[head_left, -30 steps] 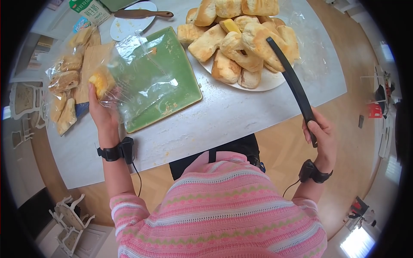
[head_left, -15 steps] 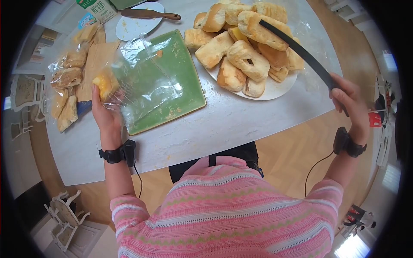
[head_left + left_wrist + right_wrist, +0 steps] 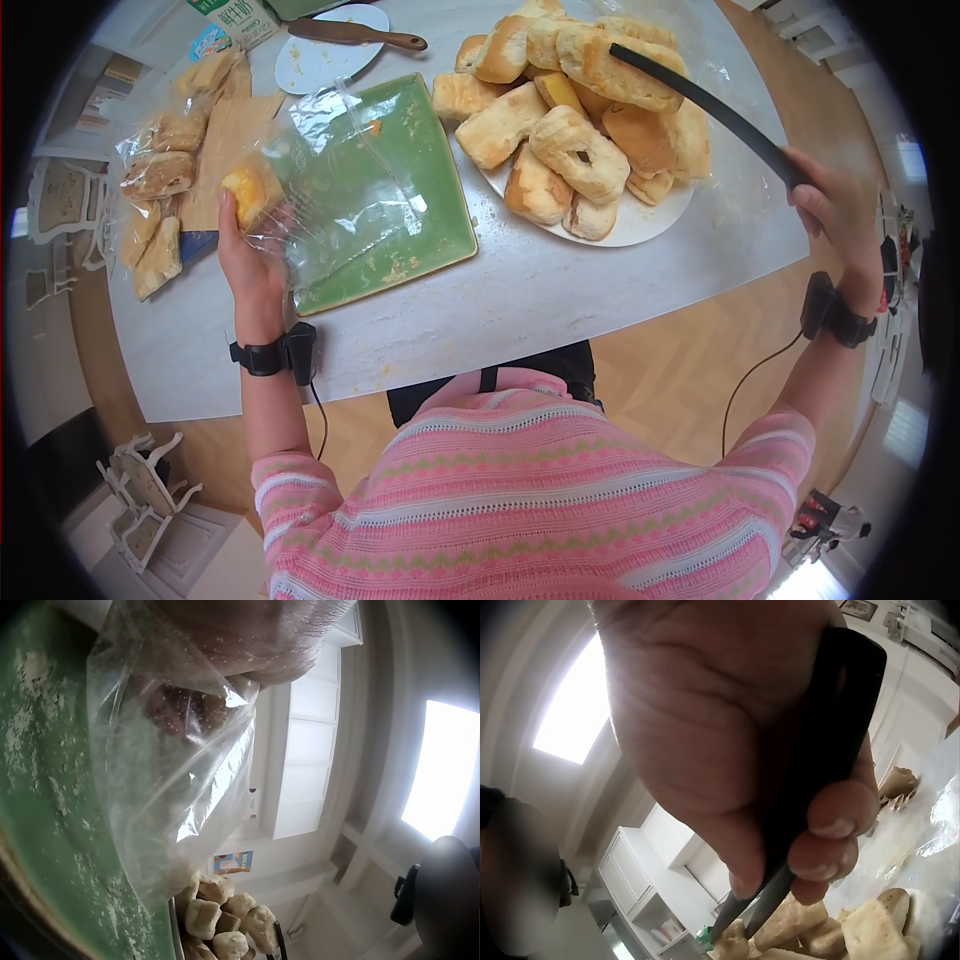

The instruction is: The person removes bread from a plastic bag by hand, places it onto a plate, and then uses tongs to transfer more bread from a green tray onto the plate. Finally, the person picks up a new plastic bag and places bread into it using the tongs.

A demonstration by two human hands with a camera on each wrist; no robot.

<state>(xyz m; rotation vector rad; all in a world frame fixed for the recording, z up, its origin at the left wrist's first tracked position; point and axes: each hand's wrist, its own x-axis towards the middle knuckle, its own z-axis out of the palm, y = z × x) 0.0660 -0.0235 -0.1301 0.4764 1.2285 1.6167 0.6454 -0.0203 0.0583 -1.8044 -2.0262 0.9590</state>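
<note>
My left hand (image 3: 252, 275) holds a yellow-topped piece of bread (image 3: 252, 192) inside a clear plastic bag (image 3: 345, 205), whose loose end spreads over a green rectangular tray (image 3: 440, 235). In the left wrist view the bag (image 3: 165, 810) hangs beside the flour-dusted tray. On the other side, my right hand (image 3: 842, 205) grips black tongs (image 3: 710, 115), fingers and thumb wrapped round the handle; both arms of the tongs show in the right wrist view. The tip of the tongs overlaps a long bread piece (image 3: 640, 85) at the top of the pile (image 3: 500, 125).
The bread pile stands on a white plate (image 3: 655, 225). Bagged breads (image 3: 160, 175) lie at left beside brown paper (image 3: 235, 130). Towards the back are a small plate (image 3: 300, 75) with a brown-handled knife (image 3: 355, 35) and a milk carton (image 3: 240, 22). Crumbs dot the table (image 3: 520, 290).
My right hand has swung right and away from my body with the tongs. The long bread under their tip has shifted towards the back of the pile. My left hand has hardly moved.
</note>
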